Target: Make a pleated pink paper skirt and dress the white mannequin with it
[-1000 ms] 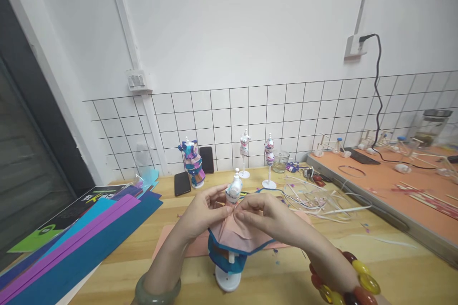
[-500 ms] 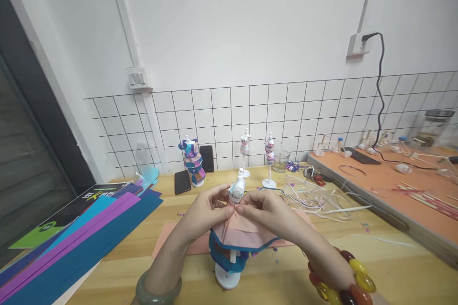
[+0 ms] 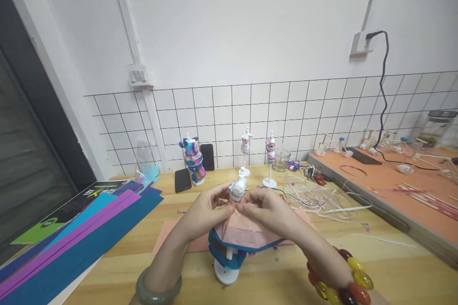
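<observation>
A small white mannequin (image 3: pixel 239 188) on a round white base (image 3: pixel 225 274) stands on the wooden table (image 3: pixel 358 267) right in front of me. It wears a pink paper skirt (image 3: pixel 243 234) edged in blue over teal layers. My left hand (image 3: pixel 204 210) and my right hand (image 3: pixel 267 210) meet at the mannequin's waist. The fingertips of both pinch the top of the pink skirt against the waist. A green bangle circles my left wrist and a beaded bracelet (image 3: pixel 343 282) my right.
Long teal, purple and blue paper sheets (image 3: pixel 78 243) lie at the left. A pink sheet (image 3: pixel 179 240) lies under the mannequin. A dressed mannequin (image 3: pixel 193 161), two phones (image 3: pixel 182 180) and two bare mannequins (image 3: pixel 269 159) stand by the tiled wall. Loose white strips (image 3: pixel 318 198) lie right; an orange mat (image 3: pixel 400 186) beyond.
My fingers have drawn closer together at the waist, gathering the pink skirt tighter. The view has shifted slightly; the mannequin stays in place.
</observation>
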### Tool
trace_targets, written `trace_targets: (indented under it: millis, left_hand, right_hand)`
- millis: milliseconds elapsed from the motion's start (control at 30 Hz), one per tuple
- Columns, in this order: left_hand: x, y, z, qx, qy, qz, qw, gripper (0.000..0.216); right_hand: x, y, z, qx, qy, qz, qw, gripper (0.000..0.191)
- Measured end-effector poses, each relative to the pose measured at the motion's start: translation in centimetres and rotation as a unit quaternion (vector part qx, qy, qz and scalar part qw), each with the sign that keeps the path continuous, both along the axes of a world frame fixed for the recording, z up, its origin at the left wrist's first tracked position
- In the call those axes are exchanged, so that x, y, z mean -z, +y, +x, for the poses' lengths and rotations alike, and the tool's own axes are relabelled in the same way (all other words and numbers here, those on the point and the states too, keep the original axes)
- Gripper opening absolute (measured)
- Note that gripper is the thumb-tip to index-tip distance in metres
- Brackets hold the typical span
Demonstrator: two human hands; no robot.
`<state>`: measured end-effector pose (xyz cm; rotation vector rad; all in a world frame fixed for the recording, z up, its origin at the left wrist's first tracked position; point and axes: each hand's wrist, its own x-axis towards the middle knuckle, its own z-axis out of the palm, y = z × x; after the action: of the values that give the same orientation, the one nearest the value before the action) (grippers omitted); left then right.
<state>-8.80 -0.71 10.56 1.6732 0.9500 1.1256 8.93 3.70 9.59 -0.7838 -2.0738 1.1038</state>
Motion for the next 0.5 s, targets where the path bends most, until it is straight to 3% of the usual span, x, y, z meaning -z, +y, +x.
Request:
trace_targets:
  millis: [500]
  left_hand:
    - [-0.47, -0.51, 0.11, -0.012, 0.033, 0.018, 0.999, 0.042]
  right_hand:
    - [0.1, -0.14, 0.02, 0.048, -0.035, 0.09, 0.994, 0.02]
